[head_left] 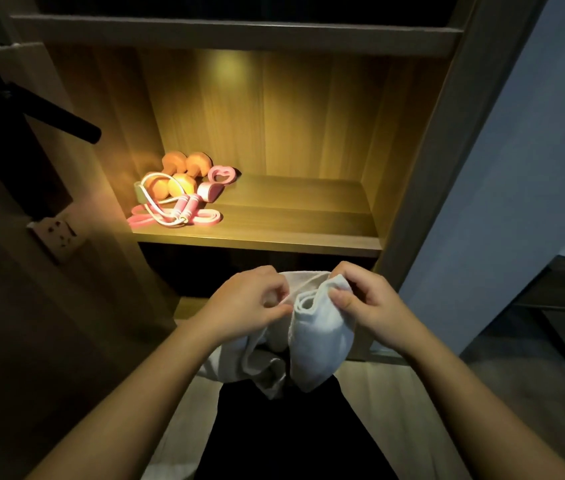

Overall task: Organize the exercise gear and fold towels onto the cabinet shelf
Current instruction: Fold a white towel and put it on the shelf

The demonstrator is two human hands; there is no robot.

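A white towel [319, 337] hangs bunched below the lit cabinet shelf [291, 216]. My left hand [249, 303] pinches its upper left edge and my right hand [364, 303] grips a gathered fold at the upper right. At the shelf's left side lie two orange dumbbells [177, 174], a pink skipping rope [184, 207], a pink heart-shaped grip trainer [218, 183] and a pink resistance band [201, 218], packed close together. The right half of the shelf is bare wood.
A black handle [62, 121] juts out from the dark panel at the left, above a wall socket [59, 232]. A wooden shelf edge [239, 34] runs above. At the right stand a grey wall and a low dark table [561, 299]. Dark clothing covers the floor below.
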